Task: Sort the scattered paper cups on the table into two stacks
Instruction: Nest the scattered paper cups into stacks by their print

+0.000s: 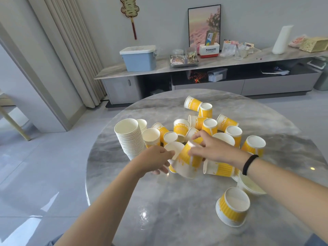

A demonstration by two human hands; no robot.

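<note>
Several yellow-and-white paper cups (pixel 209 125) lie scattered across the round marble table (pixel 159 210), some upright, some upside down, some on their sides. A tall stack of plain white cups (pixel 128 137) stands at the left. My left hand (pixel 156 159) grips the rim of a tilted yellow cup (pixel 186 162). Over that same cup, my right hand (pixel 211 148) holds a second yellow cup, fingers closed on its base. One upside-down cup (pixel 232 206) sits alone near the front right.
A short stack of white cups (pixel 252 187) lies partly hidden under my right forearm. A long sideboard (pixel 213 63) with a blue bin (pixel 139 58), jars and boxes runs along the far wall. Curtains hang at the left.
</note>
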